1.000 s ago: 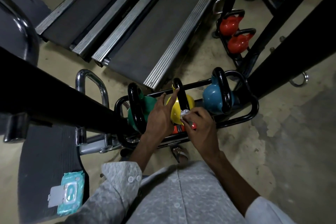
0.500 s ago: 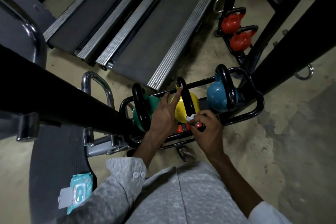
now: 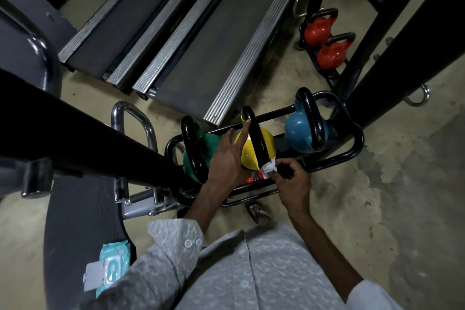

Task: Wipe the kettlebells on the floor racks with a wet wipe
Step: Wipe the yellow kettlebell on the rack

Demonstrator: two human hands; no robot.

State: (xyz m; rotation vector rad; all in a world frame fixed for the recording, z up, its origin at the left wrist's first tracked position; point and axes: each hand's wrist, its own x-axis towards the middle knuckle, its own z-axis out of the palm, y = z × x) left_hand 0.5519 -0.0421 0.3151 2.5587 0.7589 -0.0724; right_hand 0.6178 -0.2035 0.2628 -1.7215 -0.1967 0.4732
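Note:
A black floor rack (image 3: 357, 143) holds a green kettlebell (image 3: 210, 142), a yellow kettlebell (image 3: 268, 143) and a blue kettlebell (image 3: 298, 131), all with black handles. My left hand (image 3: 226, 158) rests flat against the yellow one's left side, its forefinger stretched up along the handle. My right hand (image 3: 293, 180) pinches a crumpled white wet wipe (image 3: 269, 167) against the near base of that handle. Two red kettlebells (image 3: 327, 54) stand in a second rack further back right.
Two treadmill decks (image 3: 206, 40) lie beyond the rack. A thick black bar (image 3: 83, 131) crosses the left foreground, partly hiding the green kettlebell. A teal wet-wipe pack (image 3: 112, 265) lies on a dark mat at lower left. A sandalled foot (image 3: 259, 211) stands just below the rack.
My right hand has slid the wipe a little to the right, from the yellow body to the base of the handle. My left hand stays on the yellow kettlebell.

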